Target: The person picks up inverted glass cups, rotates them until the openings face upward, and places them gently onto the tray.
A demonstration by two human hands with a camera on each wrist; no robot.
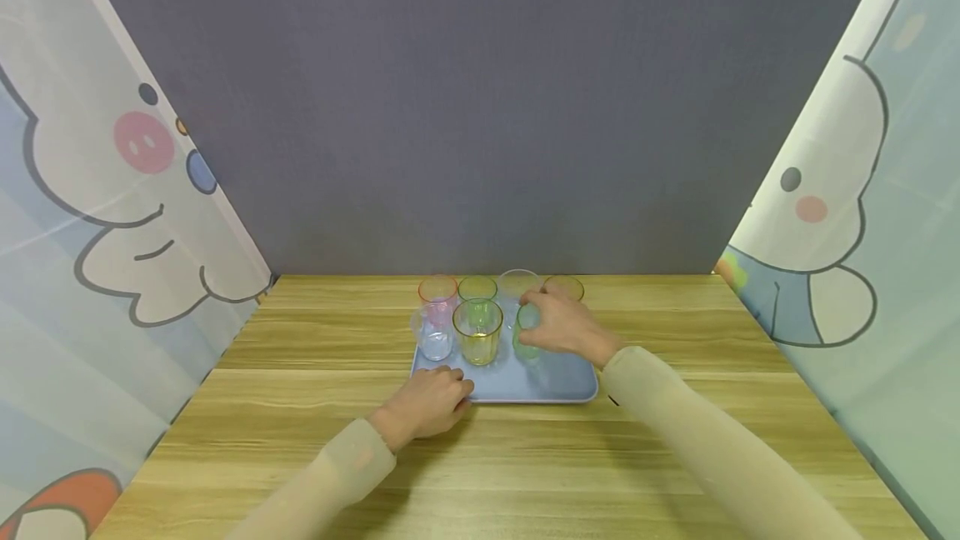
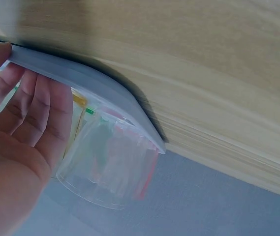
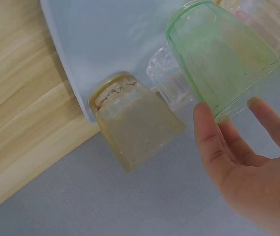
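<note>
My right hand grips a clear green cup by its rim, thumb and fingers spread around it. The cup is over the middle front of a light blue tray; whether its base touches the tray I cannot tell. At the tray's front left edge, my left hand holds the rim between thumb and fingers. Just left of the green cup stands a yellow cup, with a colourless cup beside it. Behind are a pink cup, another green cup, a larger colourless cup and an amber cup.
The tray lies on a wood-grain table, near its far edge. A grey panel rises behind the table. Printed curtains hang on both sides. A small dark mark lies right of the tray.
</note>
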